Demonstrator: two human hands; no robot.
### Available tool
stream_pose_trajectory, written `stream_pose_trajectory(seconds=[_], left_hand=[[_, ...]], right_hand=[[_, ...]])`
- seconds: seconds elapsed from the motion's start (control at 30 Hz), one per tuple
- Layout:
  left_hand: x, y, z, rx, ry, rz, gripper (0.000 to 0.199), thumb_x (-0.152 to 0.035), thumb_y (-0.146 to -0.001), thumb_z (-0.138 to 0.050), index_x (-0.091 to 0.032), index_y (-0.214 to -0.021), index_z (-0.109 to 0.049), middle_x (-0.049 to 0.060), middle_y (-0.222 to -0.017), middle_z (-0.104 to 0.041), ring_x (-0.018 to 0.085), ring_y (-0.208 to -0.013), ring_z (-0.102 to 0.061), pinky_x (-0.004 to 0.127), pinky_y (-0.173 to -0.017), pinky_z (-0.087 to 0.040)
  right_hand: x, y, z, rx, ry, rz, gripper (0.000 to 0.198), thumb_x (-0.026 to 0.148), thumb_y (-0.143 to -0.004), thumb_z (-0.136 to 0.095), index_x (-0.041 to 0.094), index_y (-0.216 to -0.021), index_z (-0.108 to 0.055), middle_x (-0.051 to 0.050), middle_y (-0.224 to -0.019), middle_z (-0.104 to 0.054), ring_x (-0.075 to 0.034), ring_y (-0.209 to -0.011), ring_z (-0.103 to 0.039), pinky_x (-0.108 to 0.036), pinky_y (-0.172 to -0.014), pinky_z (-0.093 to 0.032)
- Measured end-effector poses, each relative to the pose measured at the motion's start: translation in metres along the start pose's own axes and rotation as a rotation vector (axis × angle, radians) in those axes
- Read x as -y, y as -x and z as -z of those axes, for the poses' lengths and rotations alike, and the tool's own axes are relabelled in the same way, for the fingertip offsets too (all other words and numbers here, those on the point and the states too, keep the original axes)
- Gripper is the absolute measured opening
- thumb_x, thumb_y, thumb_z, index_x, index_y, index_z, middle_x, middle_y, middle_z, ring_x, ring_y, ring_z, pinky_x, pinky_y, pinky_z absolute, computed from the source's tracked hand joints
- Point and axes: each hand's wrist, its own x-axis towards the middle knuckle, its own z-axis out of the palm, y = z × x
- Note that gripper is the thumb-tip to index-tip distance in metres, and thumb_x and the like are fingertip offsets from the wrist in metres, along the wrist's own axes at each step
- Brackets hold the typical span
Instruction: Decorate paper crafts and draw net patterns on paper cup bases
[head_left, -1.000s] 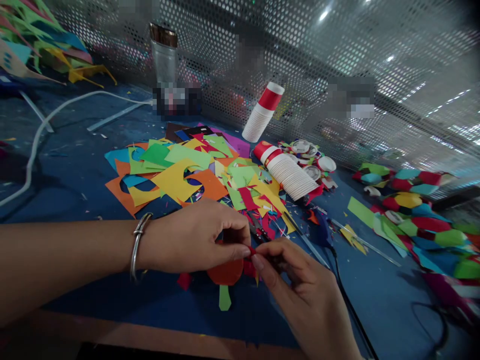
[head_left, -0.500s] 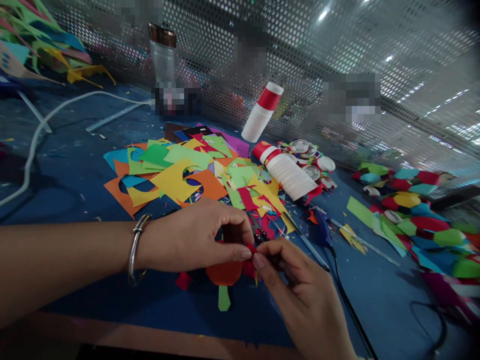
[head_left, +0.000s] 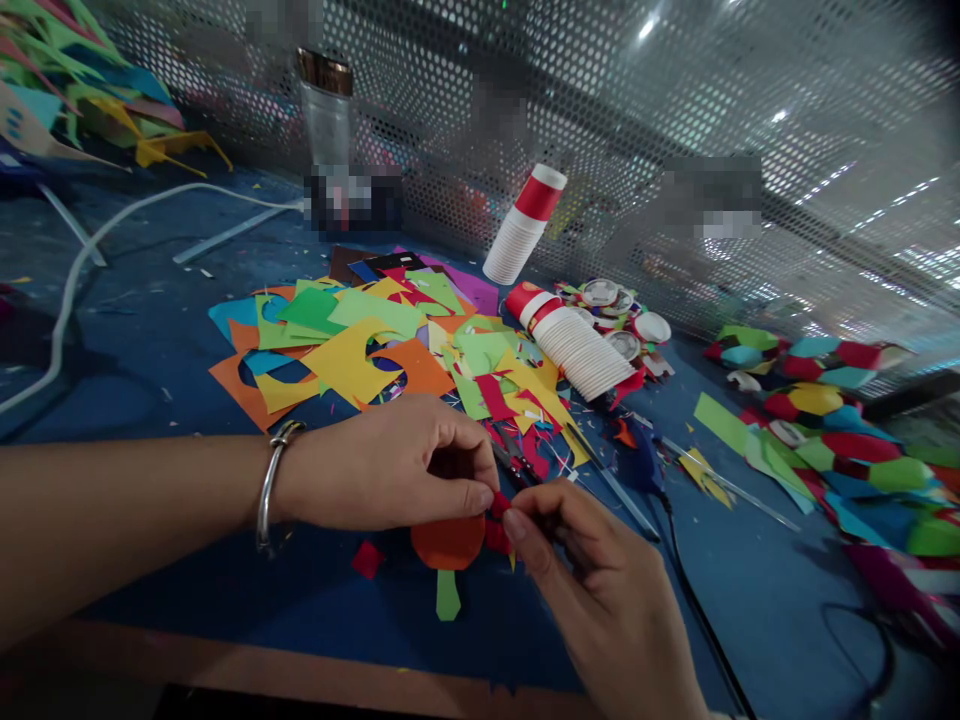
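Between the fingertips of both hands is a small red paper piece (head_left: 501, 504). My left hand (head_left: 409, 465), with a silver bangle at the wrist, pinches it from the left. My right hand (head_left: 600, 560) pinches it from the right between thumb and forefinger. Partly hidden below my left hand lies an orange paper shape (head_left: 448, 545), with a green paper strip (head_left: 448, 597) sticking out toward me. A loose red paper square (head_left: 367, 560) rests on the table left of it. More red paper shows just under the fingertips. Scissors (head_left: 517, 462) lie just beyond the hands.
Coloured paper scraps (head_left: 352, 340) spread over the blue table (head_left: 180, 400). Behind them are a lying stack of paper cups (head_left: 577, 345) and a standing stack (head_left: 525, 225). A blue glue gun (head_left: 646, 455) with a black cord lies right. Paper-covered pieces (head_left: 847, 440) fill the right side.
The red piece stays pinched between both hands, and its visible part looks slightly larger. My left fingertips have shifted slightly left and up. The other things stay in place.
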Motion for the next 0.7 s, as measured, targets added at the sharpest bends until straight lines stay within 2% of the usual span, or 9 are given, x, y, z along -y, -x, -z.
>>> stream_pose_trajectory(seconds=[0.2,0.3,0.4,0.7], left_hand=[[-0.0012,-0.0012,-0.0005,0.021,0.199,0.071,0.007,-0.023,-0.082,-0.072,-0.017,-0.078,-0.073,-0.004,-0.067,-0.07,0.009,-0.06,-0.062,0.016,-0.055,-0.047],[-0.0018,-0.0023,0.0,0.072,0.303,0.13,0.011,-0.025,-0.083,-0.071,-0.017,-0.075,-0.072,-0.003,-0.062,-0.071,0.01,-0.058,-0.066,0.017,-0.057,-0.052],[-0.0028,-0.0034,0.001,0.117,0.406,0.18,0.013,-0.023,-0.083,-0.071,-0.017,-0.072,-0.071,-0.003,-0.057,-0.07,0.01,-0.053,-0.066,0.016,-0.056,-0.052],[0.0015,-0.0034,0.0005,0.139,0.468,0.157,0.008,-0.022,-0.084,-0.074,-0.017,-0.078,-0.073,-0.004,-0.058,-0.07,0.009,-0.052,-0.064,0.018,-0.059,-0.054]], right_hand=[[-0.0001,-0.0003,-0.0006,0.022,0.02,0.074,0.016,0.029,-0.099,-0.062,0.024,-0.086,-0.067,0.004,-0.073,-0.066,-0.011,-0.061,-0.058,-0.022,-0.053,-0.045],[0.0012,-0.0001,-0.0009,0.012,0.014,0.077,0.013,0.029,-0.099,-0.063,0.024,-0.087,-0.068,0.004,-0.076,-0.068,-0.011,-0.065,-0.062,-0.023,-0.059,-0.049],[0.002,0.0001,-0.0006,0.016,0.012,0.076,0.012,0.028,-0.099,-0.063,0.025,-0.088,-0.068,0.004,-0.077,-0.068,-0.012,-0.065,-0.064,-0.024,-0.061,-0.05],[0.003,0.0014,0.0004,0.029,0.017,0.098,0.012,0.025,-0.099,-0.063,0.025,-0.089,-0.068,0.004,-0.079,-0.068,-0.012,-0.068,-0.064,-0.024,-0.062,-0.05]])
